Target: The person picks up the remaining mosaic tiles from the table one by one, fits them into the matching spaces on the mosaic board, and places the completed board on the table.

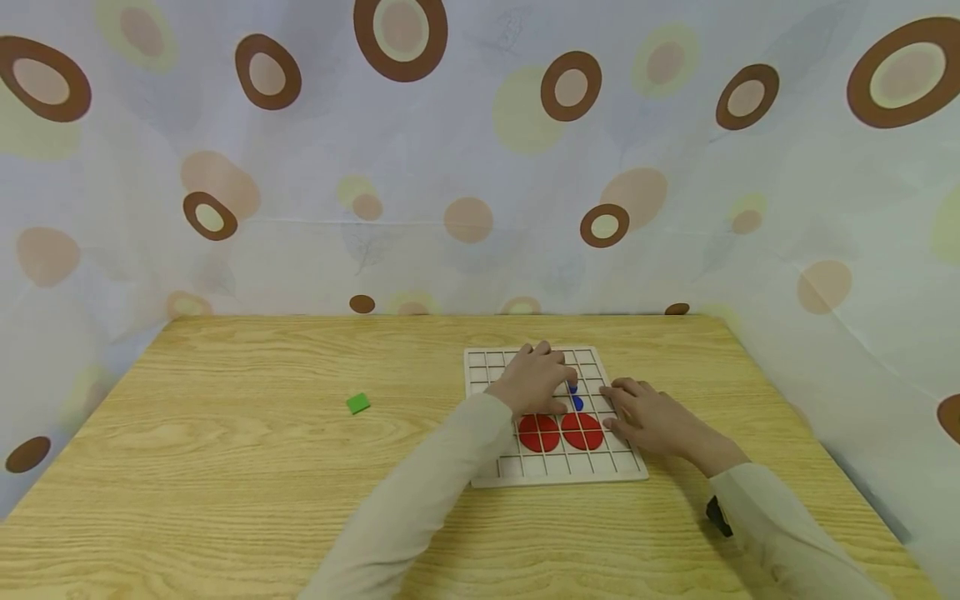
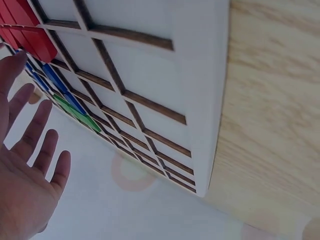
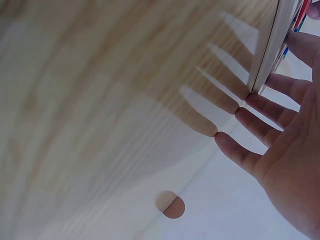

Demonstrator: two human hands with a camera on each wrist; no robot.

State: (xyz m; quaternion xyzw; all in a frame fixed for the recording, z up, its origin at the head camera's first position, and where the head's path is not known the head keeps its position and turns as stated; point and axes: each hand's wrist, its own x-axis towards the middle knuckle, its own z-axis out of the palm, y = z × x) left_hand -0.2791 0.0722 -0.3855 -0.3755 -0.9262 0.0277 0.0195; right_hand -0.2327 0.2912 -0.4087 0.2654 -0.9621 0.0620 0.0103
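A white grid board [image 1: 558, 470] lies on the wooden table. Two round red shapes [image 1: 539, 433] sit in its lower middle cells, with small blue pieces [image 1: 577, 403] above them. My left hand [image 1: 534, 379] reaches over the board's upper middle, fingers spread and loosely bent, thumb near the blue pieces. It hides part of the grid in the head view. Green pieces [image 2: 80, 112] on the board show beside the blue in the left wrist view. My right hand [image 1: 656, 419] rests at the board's right edge, its straight fingers [image 3: 267, 132] touching the edge and the tabletop.
A small green square [image 1: 358, 403] lies on the table [image 1: 225, 467] to the left of the board. Behind the table hangs a pale curtain [image 1: 450, 167] with brown and cream circles. A dark object [image 1: 718, 516] shows at the right sleeve.
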